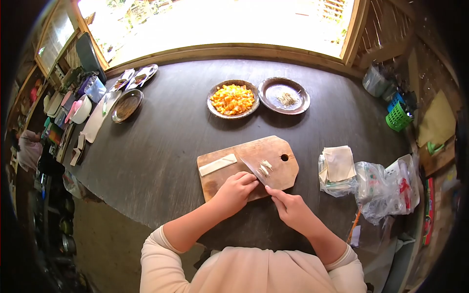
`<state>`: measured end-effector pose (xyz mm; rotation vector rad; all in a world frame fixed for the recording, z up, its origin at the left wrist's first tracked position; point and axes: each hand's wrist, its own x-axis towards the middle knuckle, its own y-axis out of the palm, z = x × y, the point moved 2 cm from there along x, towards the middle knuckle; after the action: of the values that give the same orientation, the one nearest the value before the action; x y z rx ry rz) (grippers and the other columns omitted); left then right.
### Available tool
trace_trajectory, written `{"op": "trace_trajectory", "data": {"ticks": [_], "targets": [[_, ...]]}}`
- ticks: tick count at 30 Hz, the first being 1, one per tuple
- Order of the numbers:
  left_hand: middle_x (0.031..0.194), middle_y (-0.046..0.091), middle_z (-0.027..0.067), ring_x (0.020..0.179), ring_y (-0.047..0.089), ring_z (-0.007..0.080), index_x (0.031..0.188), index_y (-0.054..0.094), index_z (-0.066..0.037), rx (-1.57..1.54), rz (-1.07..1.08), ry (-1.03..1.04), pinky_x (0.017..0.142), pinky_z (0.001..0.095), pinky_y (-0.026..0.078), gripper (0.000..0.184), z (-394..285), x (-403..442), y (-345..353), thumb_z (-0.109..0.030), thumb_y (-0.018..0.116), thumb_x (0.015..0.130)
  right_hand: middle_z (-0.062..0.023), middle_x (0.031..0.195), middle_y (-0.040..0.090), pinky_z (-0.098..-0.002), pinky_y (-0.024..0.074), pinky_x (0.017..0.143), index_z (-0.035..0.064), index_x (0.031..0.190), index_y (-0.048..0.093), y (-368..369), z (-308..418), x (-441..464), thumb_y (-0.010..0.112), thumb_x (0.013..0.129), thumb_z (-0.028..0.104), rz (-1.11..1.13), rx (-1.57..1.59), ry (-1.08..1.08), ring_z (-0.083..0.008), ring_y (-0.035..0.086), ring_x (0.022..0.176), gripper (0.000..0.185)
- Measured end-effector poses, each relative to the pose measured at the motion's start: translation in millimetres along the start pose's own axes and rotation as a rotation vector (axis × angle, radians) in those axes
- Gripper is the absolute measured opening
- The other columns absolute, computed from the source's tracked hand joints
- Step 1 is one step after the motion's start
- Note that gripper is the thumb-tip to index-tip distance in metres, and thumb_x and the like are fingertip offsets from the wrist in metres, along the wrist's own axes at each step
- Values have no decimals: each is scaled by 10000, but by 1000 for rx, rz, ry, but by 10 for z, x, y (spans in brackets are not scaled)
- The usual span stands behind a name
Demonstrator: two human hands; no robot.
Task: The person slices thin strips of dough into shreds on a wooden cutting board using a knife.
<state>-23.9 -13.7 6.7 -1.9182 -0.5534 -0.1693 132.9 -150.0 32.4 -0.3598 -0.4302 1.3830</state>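
Observation:
My right hand [292,207] grips a knife [255,172] by its handle, the blade slanting up and left across a wooden cutting board [288,173]. Close against the blade, my left hand [238,189] rests on the board with its fingers curled down; whatever lies under them is hidden. A flat pale strip [218,164], seemingly layered, lies on the board's left part. Right of the blade are thin cut pale shreds [265,168]. More such shreds [287,99] sit on a dark round plate [304,106] beyond the board.
A bowl [211,108] of diced orange pieces [233,99] stands beside the plate. Square pale sheets [339,162] and plastic bags [376,185] lie at right. An oval dark dish [127,105], small plates [142,76] and containers line the left. A person [30,150] is at far left.

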Motion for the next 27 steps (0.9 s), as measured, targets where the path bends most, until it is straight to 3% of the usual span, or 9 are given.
{"op": "trace_trajectory", "data": {"ticks": [6, 8, 20, 27], "targets": [[1088, 619, 124, 1045, 589, 314, 1039, 658, 13, -1, -19, 4, 923, 397, 498, 341, 1, 9, -15, 14, 658, 698, -233, 996, 679, -342, 530, 761, 40, 1281, 591, -51, 37, -20, 551, 974, 59, 4, 6, 3, -371, 688, 880, 311], [1087, 619, 124, 1046, 589, 314, 1038, 659, 13, -3, -12, 4, 924, 397, 498, 343, 1, -5, -8, 15, 658, 696, -232, 1012, 681, -343, 531, 770, 40, 1279, 593, -71, 79, -47, 553, 975, 63, 62, 7, 113, -361, 695, 903, 308], [1077, 617, 120, 1050, 589, 315, 1026, 662, 13, 1, -14, -8, 931, 399, 495, 309, -8, -4, -3, 11, 651, 718, -206, 1107, 691, -326, 520, 854, 41, 1271, 599, -66, 55, -29, 554, 976, 65, 46, 42, 108, -338, 689, 1005, 299], [1071, 615, 121, 1056, 587, 315, 1031, 664, 12, 10, 6, -5, 931, 401, 494, 329, -9, 2, -6, 12, 655, 702, -208, 1069, 692, -328, 523, 822, 42, 1273, 597, -31, 27, 51, 554, 978, 74, 58, 21, 115, -339, 698, 956, 300]]}}
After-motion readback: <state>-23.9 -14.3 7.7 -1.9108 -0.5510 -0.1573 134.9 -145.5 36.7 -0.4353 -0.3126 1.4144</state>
